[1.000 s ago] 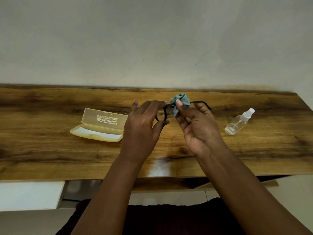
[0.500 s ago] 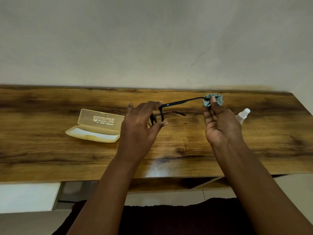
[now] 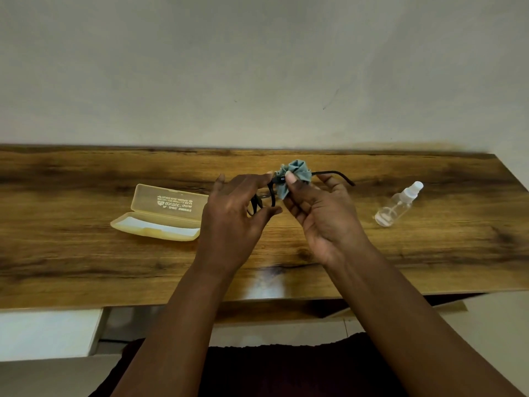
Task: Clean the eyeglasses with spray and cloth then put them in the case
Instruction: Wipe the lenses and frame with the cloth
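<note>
The right hand (image 3: 323, 216) has slid the blue cloth (image 3: 294, 179) back along the arm of the black glasses (image 3: 274, 190), from the tip to the hinge. It pinches the cloth there. The left hand (image 3: 232, 222) still grips the frame. The open case (image 3: 160, 216) lies at 9 o'clock, the spray bottle (image 3: 398, 204) at 3 o'clock on the table (image 3: 86, 267).
</note>
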